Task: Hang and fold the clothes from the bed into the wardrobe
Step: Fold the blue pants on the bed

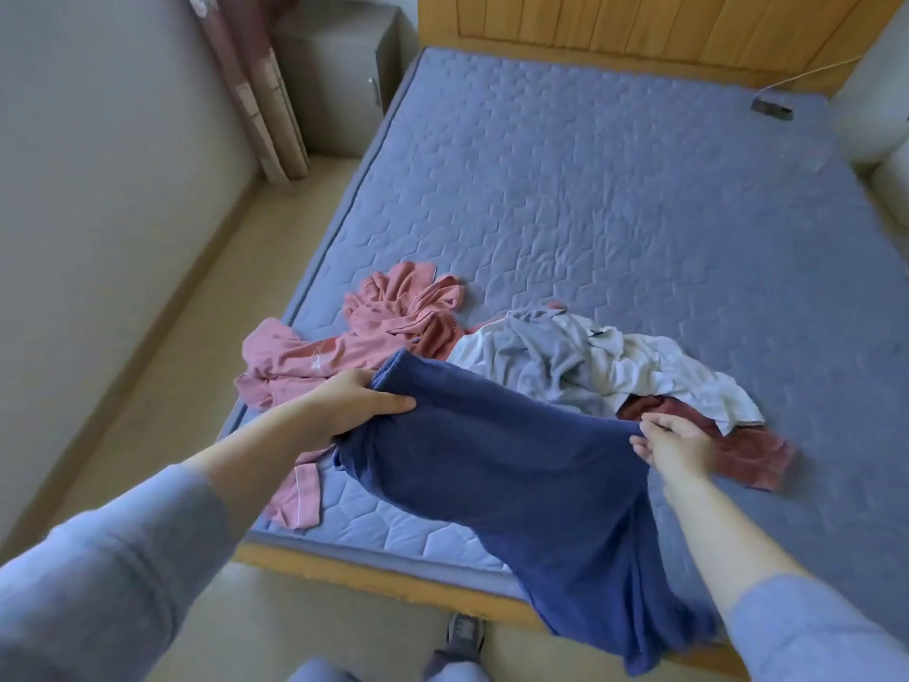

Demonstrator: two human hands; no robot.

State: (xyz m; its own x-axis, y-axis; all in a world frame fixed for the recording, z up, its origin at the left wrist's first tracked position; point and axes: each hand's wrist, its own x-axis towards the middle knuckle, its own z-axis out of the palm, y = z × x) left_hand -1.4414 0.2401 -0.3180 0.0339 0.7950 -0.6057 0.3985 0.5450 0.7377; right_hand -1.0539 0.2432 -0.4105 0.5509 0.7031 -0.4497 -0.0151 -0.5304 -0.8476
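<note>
A dark blue garment [516,489] is stretched between my hands above the near edge of the bed [615,199]. My left hand [354,401] grips its left top corner. My right hand [674,443] pinches its right top edge. The cloth's lower part hangs past the bed's foot toward the floor. Behind it on the quilted blue mattress lie a crumpled pink garment [378,327], a grey-and-white garment [585,366] and a dark red one [738,450]. No wardrobe is in view.
A wooden headboard [639,27] stands at the far end. A small dark device with a cable [771,109] lies near it. A grey nightstand [339,76] and a curtain [256,91] are at the far left. Beige floor runs along the left side.
</note>
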